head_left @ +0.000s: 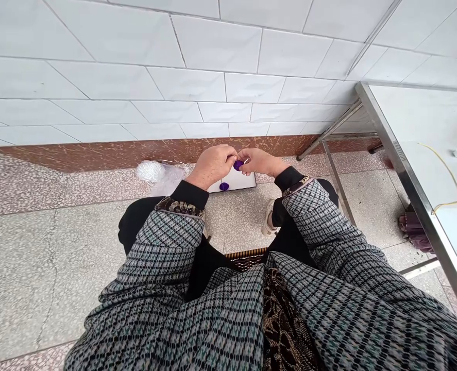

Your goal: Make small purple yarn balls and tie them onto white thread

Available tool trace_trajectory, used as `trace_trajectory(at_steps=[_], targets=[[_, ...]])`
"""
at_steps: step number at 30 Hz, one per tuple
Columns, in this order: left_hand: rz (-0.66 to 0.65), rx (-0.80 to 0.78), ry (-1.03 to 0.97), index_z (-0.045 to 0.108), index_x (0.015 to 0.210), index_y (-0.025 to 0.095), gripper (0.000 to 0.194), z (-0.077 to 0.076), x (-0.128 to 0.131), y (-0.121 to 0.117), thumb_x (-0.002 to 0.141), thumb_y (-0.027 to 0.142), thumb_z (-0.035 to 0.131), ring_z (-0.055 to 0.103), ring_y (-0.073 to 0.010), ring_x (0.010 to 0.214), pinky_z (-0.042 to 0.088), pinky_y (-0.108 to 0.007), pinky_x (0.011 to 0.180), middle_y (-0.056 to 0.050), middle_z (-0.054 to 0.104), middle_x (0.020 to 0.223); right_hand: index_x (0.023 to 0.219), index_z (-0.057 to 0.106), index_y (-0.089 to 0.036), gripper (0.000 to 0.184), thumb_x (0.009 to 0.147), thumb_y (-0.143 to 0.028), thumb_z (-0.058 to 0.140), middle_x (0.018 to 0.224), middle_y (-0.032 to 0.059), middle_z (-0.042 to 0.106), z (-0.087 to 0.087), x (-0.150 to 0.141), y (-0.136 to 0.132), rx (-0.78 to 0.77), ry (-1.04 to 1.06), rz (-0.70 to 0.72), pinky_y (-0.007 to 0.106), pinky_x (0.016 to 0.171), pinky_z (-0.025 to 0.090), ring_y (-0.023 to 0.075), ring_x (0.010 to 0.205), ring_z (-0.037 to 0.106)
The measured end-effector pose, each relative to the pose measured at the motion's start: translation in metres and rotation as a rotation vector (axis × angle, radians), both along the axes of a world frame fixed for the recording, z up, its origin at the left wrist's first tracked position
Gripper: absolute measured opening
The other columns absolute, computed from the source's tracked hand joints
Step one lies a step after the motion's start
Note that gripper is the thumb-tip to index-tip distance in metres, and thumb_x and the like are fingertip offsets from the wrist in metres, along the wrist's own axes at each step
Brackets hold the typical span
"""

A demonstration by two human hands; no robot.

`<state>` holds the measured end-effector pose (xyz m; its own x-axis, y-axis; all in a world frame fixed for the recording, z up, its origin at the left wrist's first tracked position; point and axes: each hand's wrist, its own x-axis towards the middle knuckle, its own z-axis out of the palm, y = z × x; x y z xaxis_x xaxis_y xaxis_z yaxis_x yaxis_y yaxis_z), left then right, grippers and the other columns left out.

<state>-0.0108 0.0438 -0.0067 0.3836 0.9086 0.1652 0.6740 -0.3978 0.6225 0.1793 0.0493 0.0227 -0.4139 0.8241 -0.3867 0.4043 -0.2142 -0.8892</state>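
My right hand [262, 162] is closed, its fingers pinching a small, round, fuzzy-looking purple piece [238, 165]. Close against its fingertips, my left hand [214, 166] also makes a pinch; whatever is between those fingers is too small to make out. Below my left hand is a second purple piece [224, 186], with a thin dark line running up from it towards the fingers. I cannot tell whether this piece hangs or rests on the white, dark-edged board [247, 181] beneath my hands.
A bundle of white string [151, 171] with clear plastic [170, 178] lies on the floor at left, near the tiled wall [197, 85]. At right stands a metal-framed table [409, 170] bearing a yellow cord [450, 172]. Dark maroon cloth-like material [416, 229] lies under it.
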Motion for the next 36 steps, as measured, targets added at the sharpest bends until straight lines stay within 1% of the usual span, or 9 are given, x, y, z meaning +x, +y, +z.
trace_trajectory(at_steps=[9, 13, 16, 18, 21, 26, 29, 33, 36], targets=[[0.28, -0.14, -0.212, 0.074, 0.089, 0.018, 0.008, -0.009, 0.007, 0.009, 0.091, 0.019, 0.066, 0.066, -0.0205, 0.082, 0.052, -0.033, 0.08, -0.005, 0.078, 0.088, 0.088, 0.07, -0.015, 0.021, 0.093, 0.003, 0.077, 0.072, -0.0014, 0.072, 0.003, 0.002, 0.002, -0.196, 0.384, -0.206, 0.017, 0.066, 0.059, 0.0073, 0.062, 0.065], [0.182, -0.116, -0.248, 0.076, 0.091, 0.017, 0.017, -0.012, 0.017, 0.004, 0.097, 0.022, 0.061, 0.069, -0.0222, 0.091, 0.054, -0.033, 0.087, -0.006, 0.08, 0.093, 0.087, 0.067, -0.016, 0.02, 0.094, -0.004, 0.081, 0.076, -0.0014, 0.072, 0.001, 0.004, 0.008, -0.193, 0.502, -0.343, 0.017, 0.073, 0.06, 0.0073, 0.069, 0.067], [0.023, -0.027, -0.181, 0.076, 0.09, 0.018, 0.02, -0.011, 0.021, -0.002, 0.098, 0.022, 0.058, 0.07, -0.0236, 0.095, 0.055, -0.034, 0.092, -0.008, 0.079, 0.098, 0.083, 0.063, -0.017, 0.024, 0.097, -0.003, 0.075, 0.068, -0.0031, 0.066, 0.0, 0.003, 0.009, -0.091, 0.408, -0.388, 0.017, 0.064, 0.054, 0.0079, 0.063, 0.062], [-0.058, 0.024, -0.115, 0.074, 0.087, 0.018, 0.02, -0.011, 0.019, -0.004, 0.097, 0.022, 0.058, 0.069, -0.0243, 0.093, 0.055, -0.036, 0.09, -0.009, 0.075, 0.097, 0.081, 0.06, -0.018, 0.028, 0.097, 0.002, 0.071, 0.061, -0.0052, 0.061, -0.001, 0.002, 0.009, -0.001, 0.256, -0.376, 0.017, 0.055, 0.046, 0.0082, 0.058, 0.056], [-0.064, 0.067, -0.076, 0.069, 0.084, 0.019, 0.019, -0.009, 0.013, -0.003, 0.097, 0.021, 0.056, 0.067, -0.0242, 0.091, 0.054, -0.037, 0.089, -0.009, 0.071, 0.094, 0.079, 0.057, -0.019, 0.034, 0.092, 0.009, 0.07, 0.058, -0.0067, 0.058, -0.001, 0.0, 0.007, 0.071, 0.09, -0.314, 0.017, 0.049, 0.04, 0.0084, 0.056, 0.054], [-0.03, 0.039, -0.102, 0.061, 0.081, 0.02, 0.018, -0.009, 0.008, 0.002, 0.097, 0.02, 0.053, 0.066, -0.0232, 0.089, 0.054, -0.037, 0.09, -0.008, 0.072, 0.091, 0.085, 0.06, -0.017, 0.029, 0.096, 0.01, 0.063, 0.066, -0.0035, 0.067, 0.001, 0.004, 0.007, -0.06, 0.179, -0.226, 0.016, 0.057, 0.051, 0.0072, 0.059, 0.061], [-0.029, 0.007, -0.093, 0.063, 0.082, 0.02, 0.018, -0.008, 0.008, 0.001, 0.097, 0.023, 0.054, 0.066, -0.0228, 0.085, 0.052, -0.035, 0.086, -0.007, 0.073, 0.087, 0.086, 0.06, -0.017, 0.029, 0.094, 0.011, 0.065, 0.069, -0.0038, 0.068, -0.004, 0.005, 0.009, -0.058, 0.193, -0.233, 0.017, 0.062, 0.055, 0.0068, 0.06, 0.064], [-0.028, -0.081, -0.054, 0.067, 0.082, 0.02, 0.019, -0.004, 0.005, 0.0, 0.096, 0.029, 0.059, 0.064, -0.0214, 0.076, 0.049, -0.033, 0.077, -0.005, 0.072, 0.079, 0.083, 0.058, -0.018, 0.036, 0.085, 0.017, 0.067, 0.063, -0.005, 0.064, -0.01, 0.004, 0.01, 0.032, 0.034, -0.22, 0.019, 0.053, 0.051, 0.0087, 0.054, 0.06], [0.005, -0.065, -0.08, 0.067, 0.082, 0.02, 0.017, 0.0, -0.001, 0.001, 0.095, 0.029, 0.061, 0.063, -0.0206, 0.077, 0.049, -0.033, 0.078, -0.006, 0.074, 0.081, 0.083, 0.061, -0.018, 0.035, 0.083, 0.016, 0.067, 0.062, -0.0047, 0.063, -0.008, 0.007, 0.009, 0.003, 0.009, -0.089, 0.019, 0.049, 0.047, 0.0093, 0.053, 0.058]])
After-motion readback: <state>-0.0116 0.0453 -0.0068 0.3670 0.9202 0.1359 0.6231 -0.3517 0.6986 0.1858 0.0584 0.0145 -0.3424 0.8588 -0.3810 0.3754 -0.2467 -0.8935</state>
